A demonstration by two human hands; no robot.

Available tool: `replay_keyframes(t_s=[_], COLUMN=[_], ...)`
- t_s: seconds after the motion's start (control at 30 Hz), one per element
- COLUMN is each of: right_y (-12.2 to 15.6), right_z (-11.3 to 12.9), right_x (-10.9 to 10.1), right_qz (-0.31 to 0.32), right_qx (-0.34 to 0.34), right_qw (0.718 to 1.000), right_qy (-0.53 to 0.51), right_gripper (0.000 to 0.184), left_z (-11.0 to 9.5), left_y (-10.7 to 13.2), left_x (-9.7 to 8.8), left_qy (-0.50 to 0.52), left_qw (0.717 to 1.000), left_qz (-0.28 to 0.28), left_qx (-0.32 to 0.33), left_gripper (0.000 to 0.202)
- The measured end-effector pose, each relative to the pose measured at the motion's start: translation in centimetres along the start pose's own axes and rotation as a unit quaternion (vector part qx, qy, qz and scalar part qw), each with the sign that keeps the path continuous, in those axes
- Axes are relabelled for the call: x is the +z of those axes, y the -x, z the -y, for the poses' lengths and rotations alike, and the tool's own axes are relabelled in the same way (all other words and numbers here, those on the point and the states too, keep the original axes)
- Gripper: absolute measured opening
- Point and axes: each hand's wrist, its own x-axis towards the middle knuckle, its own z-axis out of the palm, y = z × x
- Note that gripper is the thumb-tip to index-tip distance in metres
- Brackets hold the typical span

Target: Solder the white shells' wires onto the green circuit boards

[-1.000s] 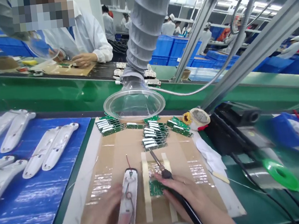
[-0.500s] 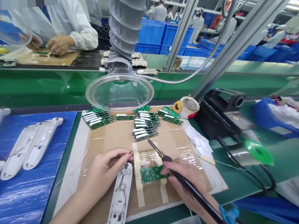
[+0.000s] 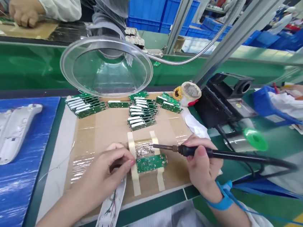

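My right hand (image 3: 204, 162) grips a black soldering iron (image 3: 223, 153). Its metal tip points left and sits just above a green circuit board (image 3: 151, 163), over the clear taped patch. At the board's left edge my left hand (image 3: 110, 170) is closed, thumb and forefinger pinched together. What lies between those fingertips is too small to make out. Partly under this hand lies a long white plastic housing (image 3: 108, 215) with thin wires and small dark connectors inside, slanting toward me. Two strips of masking tape (image 3: 136, 187) run beneath the board on the brown work mat (image 3: 96, 133).
Several stacked circuit boards (image 3: 142, 111) line the mat's back. Above them hangs a clear round fume hood (image 3: 105, 66). White housings (image 3: 15, 135) lie on a blue sheet at left. At right stand a black soldering station (image 3: 215, 103) and a solder spool (image 3: 254, 139). A co-worker's hand (image 3: 25, 11) is across.
My right hand has swung the iron from steep to nearly level and left the board's right end. The left hand has come to the board's left edge. The view has tilted down.
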Motion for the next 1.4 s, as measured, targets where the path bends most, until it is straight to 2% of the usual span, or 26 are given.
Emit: replay_keyframes(t_s=[0.2, 0.33, 0.47, 0.73, 0.83, 0.93, 1.17, 1.4], right_y=[0.8, 0.6, 0.2, 0.3, 0.5, 0.6, 0.5, 0.1], right_z=[-0.3, -0.2, 0.2, 0.2, 0.2, 0.1, -0.1, 0.2], right_x=[0.3, 0.5, 0.7, 0.5, 0.4, 0.4, 0.6, 0.9], right_qz=[0.102, 0.127, 0.146, 0.164, 0.14, 0.114, 0.127, 0.141], right_qx=[-0.036, -0.045, -0.056, -0.053, -0.055, -0.052, -0.036, -0.047], right_qw=[0.994, 0.991, 0.987, 0.985, 0.988, 0.992, 0.991, 0.988], right_qy=[0.003, 0.016, 0.024, 0.027, 0.03, 0.019, 0.033, 0.045], right_gripper=[0.016, 0.014, 0.013, 0.012, 0.014, 0.016, 0.013, 0.013], left_z=[-1.2, -1.3, -1.5, -2.1, -2.3, -2.2, -1.8, -2.0], left_y=[0.0, 0.0, 0.0, -0.2, -0.2, -0.3, -0.8, -1.2], left_x=[0.5, 0.9, 1.0, 1.0, 1.0, 0.8, -0.2, -0.1], left_qy=[-0.073, -0.098, -0.111, -0.123, -0.129, -0.129, -0.14, -0.16], left_qw=[0.997, 0.995, 0.993, 0.991, 0.99, 0.991, 0.99, 0.987], left_qz=[0.007, -0.026, -0.031, -0.044, -0.046, -0.03, 0.022, 0.026], left_qx=[0.015, 0.022, 0.021, 0.019, 0.013, 0.007, 0.002, 0.002], left_gripper=[0.039, 0.036, 0.034, 0.031, 0.032, 0.032, 0.036, 0.035])
